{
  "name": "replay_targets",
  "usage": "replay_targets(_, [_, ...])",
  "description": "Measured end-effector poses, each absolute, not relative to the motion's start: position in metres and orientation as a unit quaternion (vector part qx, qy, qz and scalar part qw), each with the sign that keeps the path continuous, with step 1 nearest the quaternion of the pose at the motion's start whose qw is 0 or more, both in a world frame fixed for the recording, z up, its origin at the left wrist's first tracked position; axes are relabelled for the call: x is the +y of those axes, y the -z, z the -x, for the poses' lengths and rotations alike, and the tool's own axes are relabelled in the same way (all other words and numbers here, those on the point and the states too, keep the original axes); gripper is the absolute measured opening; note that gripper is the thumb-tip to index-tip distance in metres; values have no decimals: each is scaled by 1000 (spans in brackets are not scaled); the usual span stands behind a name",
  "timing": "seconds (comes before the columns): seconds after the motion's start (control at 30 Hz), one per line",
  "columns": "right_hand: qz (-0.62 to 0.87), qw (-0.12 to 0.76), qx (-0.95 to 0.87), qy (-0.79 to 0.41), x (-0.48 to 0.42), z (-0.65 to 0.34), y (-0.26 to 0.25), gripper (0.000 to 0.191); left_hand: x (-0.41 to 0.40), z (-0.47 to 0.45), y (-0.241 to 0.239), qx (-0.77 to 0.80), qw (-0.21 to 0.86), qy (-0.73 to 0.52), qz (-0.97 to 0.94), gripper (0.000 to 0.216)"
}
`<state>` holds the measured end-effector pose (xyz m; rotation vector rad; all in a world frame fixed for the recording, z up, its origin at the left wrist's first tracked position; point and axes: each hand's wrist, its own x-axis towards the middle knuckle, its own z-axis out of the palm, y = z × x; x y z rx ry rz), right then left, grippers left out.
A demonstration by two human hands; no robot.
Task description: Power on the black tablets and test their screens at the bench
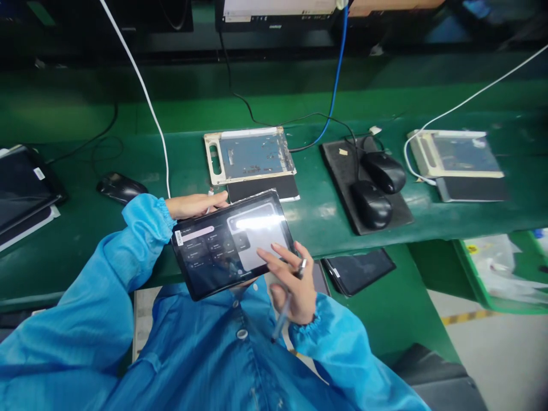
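Note:
A tablet (209, 251) with a lit screen, a settings panel and a small white label is held tilted over the front edge of the bench. At its upper left edge is my left hand (194, 205), closed on it, partly hidden behind it. A small white plug (210, 194) shows by those fingers. My right hand (295, 279) hovers at the right part of the screen, fingers spread toward the glass. A pen (282, 317) is tucked between the fingers of that hand; I cannot tell whether a fingertip touches the screen.
Behind the tablet lies a worn cream fixture (250, 154), with a similar fixture (458, 154) at right. Two black mice (372, 202) rest on a dark pad. More tablets lie at left (25, 188) and on a lower shelf (359, 271). A white cable (148, 94) hangs down.

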<state>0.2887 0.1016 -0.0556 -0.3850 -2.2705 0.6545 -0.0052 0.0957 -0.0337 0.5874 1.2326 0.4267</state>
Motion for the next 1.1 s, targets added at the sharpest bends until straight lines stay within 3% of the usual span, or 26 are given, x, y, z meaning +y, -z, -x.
replay_targets(0.17, [245,461,-789,-324,90,-307,68,23,96,6,34,566,755,-196,-267,75])
replay_targets(0.43, [322,484,-728,-365,65,-312,88,21,97,6,34,579,744,-191,-274,84])
replay_targets(0.63, [284,326,-865,-253,82,-300,83,36,96,6,33,564,753,-198,-274,80])
replay_targets(0.77, [259,270,-902,-216,87,-291,84,46,96,5,31,561,758,-201,-266,80])
replay_targets(0.97, [289,449,-812,-234,89,-299,85,33,95,6,32,565,757,-203,-257,80])
replay_targets(1.1, [333,506,-736,-303,93,-299,89,27,95,7,33,564,757,-209,-254,81])
